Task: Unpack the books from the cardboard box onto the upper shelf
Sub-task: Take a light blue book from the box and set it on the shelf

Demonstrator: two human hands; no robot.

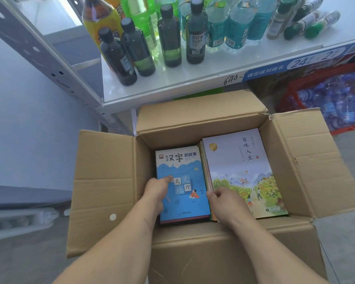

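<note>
An open cardboard box stands on the floor below a white shelf. Inside lie two stacks of books. The left stack is topped by a blue book with white Chinese characters. A pale purple book with a kite scene tops the right stack. My left hand grips the blue book's left edge, thumb on the cover. My right hand reaches into the gap between the stacks, its fingers curled at the blue book's right edge.
Several dark, green, yellow and blue drink bottles crowd the white shelf, leaving a bare strip along its front. A red crate of water bottles sits under the shelf at right. A perforated metal upright runs at left.
</note>
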